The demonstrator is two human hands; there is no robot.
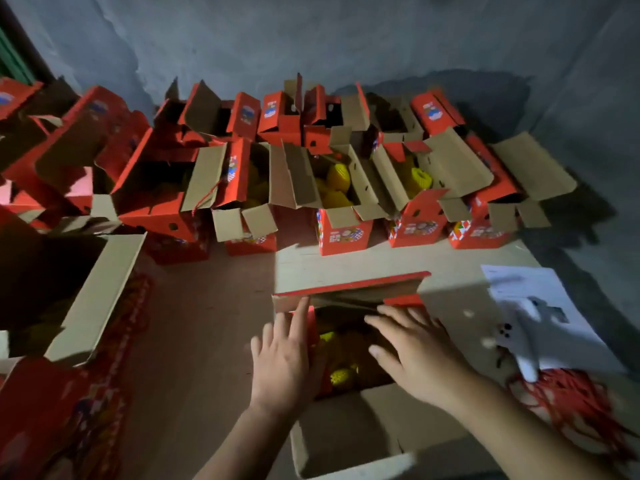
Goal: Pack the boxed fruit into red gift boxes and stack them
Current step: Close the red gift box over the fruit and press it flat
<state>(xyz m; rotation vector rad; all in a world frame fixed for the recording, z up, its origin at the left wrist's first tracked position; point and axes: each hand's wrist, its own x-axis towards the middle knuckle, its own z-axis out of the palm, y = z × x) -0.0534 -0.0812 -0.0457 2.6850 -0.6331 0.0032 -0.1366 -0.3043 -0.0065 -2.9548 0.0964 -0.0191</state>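
Observation:
A red gift box [349, 289] stands open right in front of me, with yellow net-wrapped fruit [341, 375] inside. My left hand [282, 362] lies flat with straight fingers against the box's left wall and flap. My right hand [415, 348] is spread flat over the opening, its fingertips touching an inner cardboard flap. The near flap [367, 431] hangs open toward me. Further back, a row of red gift boxes [343, 233] stands with lids open, several showing yellow fruit [337, 178].
More open red boxes crowd the left side [86, 299] and the back by the grey wall [311, 36]. A white paper sheet [533, 306] and a bundle of red cord [575, 403] lie to the right. Bare floor [207, 323] shows between me and the row.

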